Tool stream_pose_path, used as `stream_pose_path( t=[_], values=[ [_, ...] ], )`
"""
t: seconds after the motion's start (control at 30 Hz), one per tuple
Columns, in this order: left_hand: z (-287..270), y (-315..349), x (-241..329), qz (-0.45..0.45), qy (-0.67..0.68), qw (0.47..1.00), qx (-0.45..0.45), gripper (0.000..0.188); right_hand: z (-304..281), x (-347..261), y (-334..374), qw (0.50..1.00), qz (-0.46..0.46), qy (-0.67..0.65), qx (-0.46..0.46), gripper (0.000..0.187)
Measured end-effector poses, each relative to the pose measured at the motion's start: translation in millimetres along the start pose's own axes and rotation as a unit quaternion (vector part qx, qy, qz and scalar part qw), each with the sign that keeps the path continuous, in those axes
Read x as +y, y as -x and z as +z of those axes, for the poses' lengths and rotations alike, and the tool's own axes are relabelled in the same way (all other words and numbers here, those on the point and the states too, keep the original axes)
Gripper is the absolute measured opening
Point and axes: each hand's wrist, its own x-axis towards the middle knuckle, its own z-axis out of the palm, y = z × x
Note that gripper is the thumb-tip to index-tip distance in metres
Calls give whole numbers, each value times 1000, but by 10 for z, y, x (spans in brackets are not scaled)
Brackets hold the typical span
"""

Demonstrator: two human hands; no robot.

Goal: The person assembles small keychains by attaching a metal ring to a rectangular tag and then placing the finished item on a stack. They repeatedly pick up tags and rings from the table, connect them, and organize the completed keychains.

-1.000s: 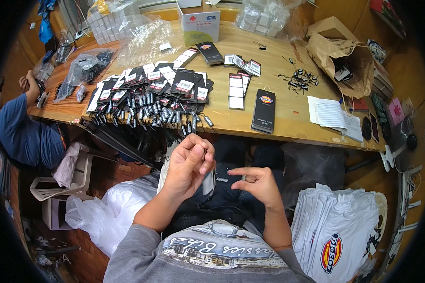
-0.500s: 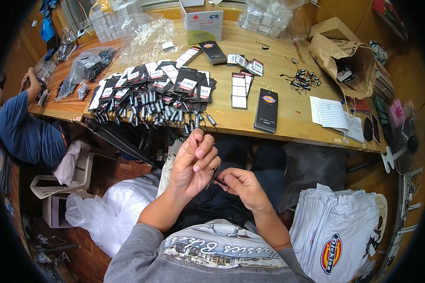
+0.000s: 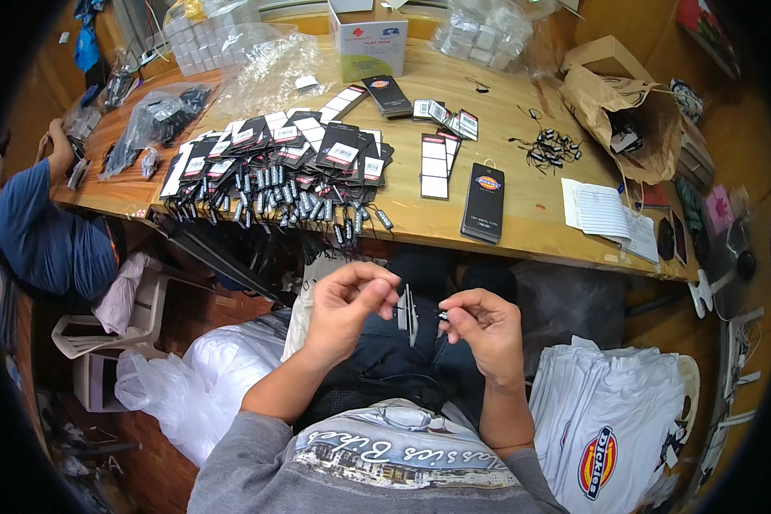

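My left hand (image 3: 344, 313) is closed, thumb and forefinger pinched together. Right beside its fingertips a hang tag (image 3: 409, 315) hangs nearly edge-on above my lap; whether the fingers grip its card or its cord is not clear. My right hand (image 3: 486, 332) pinches a small dark and silver string seal (image 3: 443, 316), a short way right of the tag. On the table ahead lies a big heap of black and white hang tags (image 3: 287, 154), with their seals (image 3: 304, 206) hanging along the front edge. A neat stack of black hang tags (image 3: 485, 202) lies right of it.
Loose string seals (image 3: 552, 147) lie at the table's right, near a brown paper bag (image 3: 634, 124) and an open notebook (image 3: 604, 210). A carton (image 3: 368, 51) stands at the back. Folded white garments (image 3: 608, 411) are at my right; another person's arm (image 3: 56, 206) is far left.
My hands have moved apart: the right went rightward with the seal, the left lowered slightly. The hang tag now shows between them.
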Motion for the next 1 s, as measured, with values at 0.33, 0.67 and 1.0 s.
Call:
stream_pose_path(
  t=[0.33,0.67,1.0],
  values=[
    [161,-3,76,60,-222,967,-114,18,-47,8,16,999,4,-47,-11,14],
    [214,26,85,27,-207,975,-80,24,76,-22,-14,996,-77,24,38,11],
    [227,23,107,31,-251,962,-99,22,26,-6,-29,999,-24,20,32,12]
  ],
)
